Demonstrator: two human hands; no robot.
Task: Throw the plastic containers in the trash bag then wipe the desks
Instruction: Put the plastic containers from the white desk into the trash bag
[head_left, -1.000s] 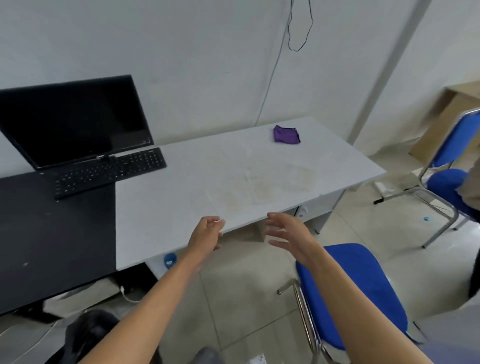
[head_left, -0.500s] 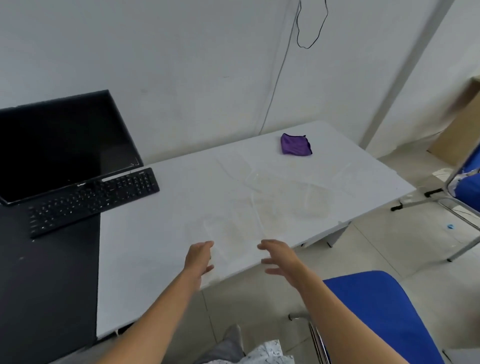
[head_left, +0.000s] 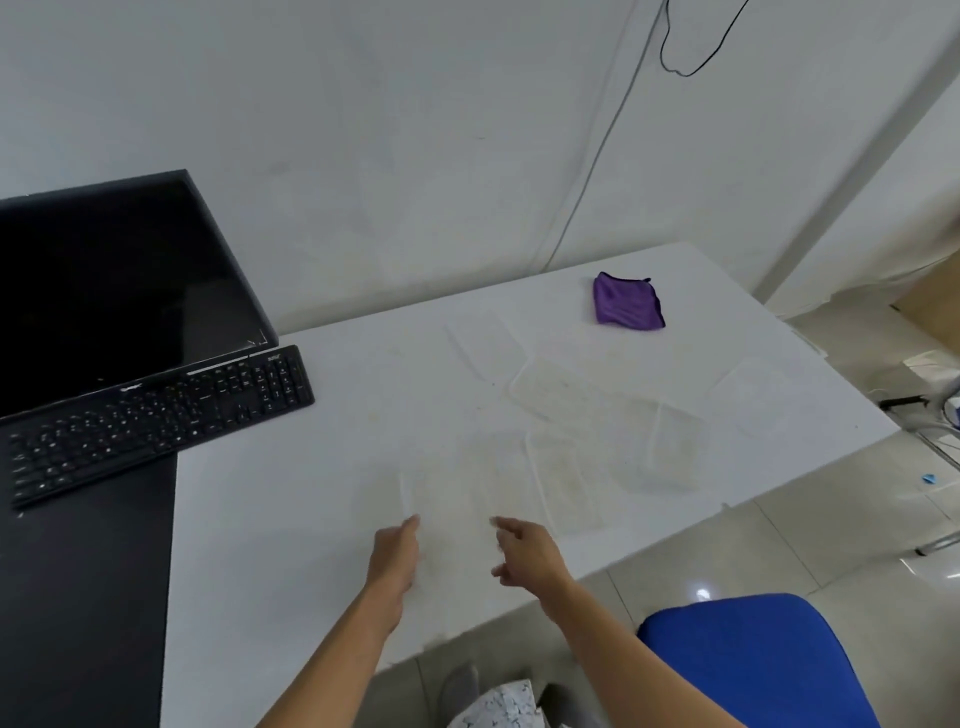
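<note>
Several clear plastic containers and lids lie scattered on the white desk (head_left: 291, 519); one container (head_left: 558, 480) lies just beyond my hands, another (head_left: 670, 452) to its right, and a lid (head_left: 485, 343) farther back. A folded purple cloth (head_left: 626, 303) rests near the far right of the desk. My left hand (head_left: 397, 556) and my right hand (head_left: 524, 553) hover over the near edge, fingers apart, holding nothing. No trash bag is in view.
A black monitor (head_left: 114, 280) and black keyboard (head_left: 156, 421) stand at the left, over a black desk (head_left: 83, 597). A blue chair (head_left: 753, 660) sits at the lower right. Cables hang on the wall behind.
The view has moved closer to the white desk, and both hands have come forward over its near edge. The clear containers now show more plainly.
</note>
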